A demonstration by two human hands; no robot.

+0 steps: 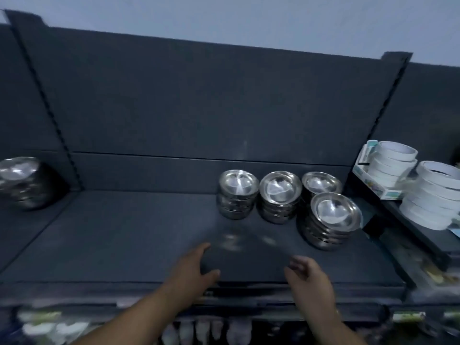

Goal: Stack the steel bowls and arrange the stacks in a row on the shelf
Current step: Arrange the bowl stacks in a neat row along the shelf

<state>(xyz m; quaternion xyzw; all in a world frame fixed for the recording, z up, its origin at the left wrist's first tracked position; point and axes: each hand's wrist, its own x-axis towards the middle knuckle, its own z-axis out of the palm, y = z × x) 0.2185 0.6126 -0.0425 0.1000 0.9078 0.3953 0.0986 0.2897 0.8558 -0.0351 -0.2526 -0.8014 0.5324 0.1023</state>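
There is one view only, from a wide-angle camera worn on the person's head, so no second view shares any part of the scene. It looks forward and down onto the dark shelf [124, 235], standing close: both forearms enter from the bottom edge, and the left grip [191, 266] and right grip [307, 277] sit low in the middle of the frame over the shelf's front edge. Beyond the grips and to their right, the stacks of steel bowls [280, 195] stand near the back panel. The wide lens bends the shelf uprights outward toward the corners. The frame is blurred, most strongly along the bottom edge.
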